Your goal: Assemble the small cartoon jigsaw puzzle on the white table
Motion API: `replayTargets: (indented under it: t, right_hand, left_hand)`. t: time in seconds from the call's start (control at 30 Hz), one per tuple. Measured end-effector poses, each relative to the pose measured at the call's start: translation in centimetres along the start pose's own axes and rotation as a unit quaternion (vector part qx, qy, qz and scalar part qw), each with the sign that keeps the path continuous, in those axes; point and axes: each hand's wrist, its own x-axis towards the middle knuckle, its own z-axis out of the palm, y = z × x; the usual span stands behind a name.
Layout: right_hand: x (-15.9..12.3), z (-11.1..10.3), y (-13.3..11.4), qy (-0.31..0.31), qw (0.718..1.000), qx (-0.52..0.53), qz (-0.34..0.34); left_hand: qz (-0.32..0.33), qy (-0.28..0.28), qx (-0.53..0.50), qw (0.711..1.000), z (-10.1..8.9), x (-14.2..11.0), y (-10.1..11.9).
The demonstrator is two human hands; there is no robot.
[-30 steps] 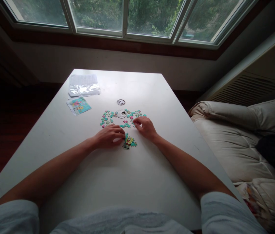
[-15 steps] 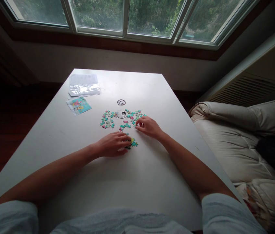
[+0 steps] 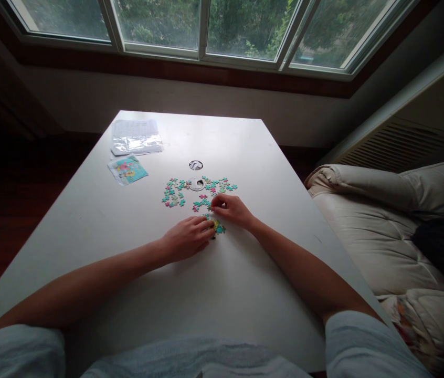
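Loose jigsaw pieces [image 3: 175, 193], teal and pink, lie scattered in the middle of the white table [image 3: 214, 294]. A small joined cluster of pieces [image 3: 218, 228] with yellow in it sits nearer to me. My left hand [image 3: 189, 237] lies on the table with its fingers curled, fingertips pressing on the cluster's left edge. My right hand [image 3: 232, 209] is just beyond the cluster, fingers pinched together at a loose piece I cannot make out clearly. The two hands nearly touch.
A round grommet hole [image 3: 195, 165] and a white round cap [image 3: 197, 183] sit behind the pieces. A picture card [image 3: 127, 169] and a clear plastic bag on paper [image 3: 135, 137] lie at the far left. A cream sofa [image 3: 387, 226] stands to the right of the table.
My left hand has slid nearer and right onto the joined cluster. My right hand has come left and nearer, from the scattered pieces towards the cluster.
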Motion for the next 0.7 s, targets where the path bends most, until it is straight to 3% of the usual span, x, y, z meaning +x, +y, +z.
replayTargets:
  t: [0.13, 0.7]
  right_hand:
    - [-0.04, 0.79, -0.41, 0.002, 1.000, 0.027, 0.002]
    - [0.24, 1.19, -0.43, 0.019, 0.997, -0.076, -0.028]
  left_hand:
    - [0.001, 0.014, -0.008, 1.000, 0.21, 0.13, -0.16]
    - [-0.008, 0.024, -0.017, 1.000, 0.45, 0.27, -0.25]
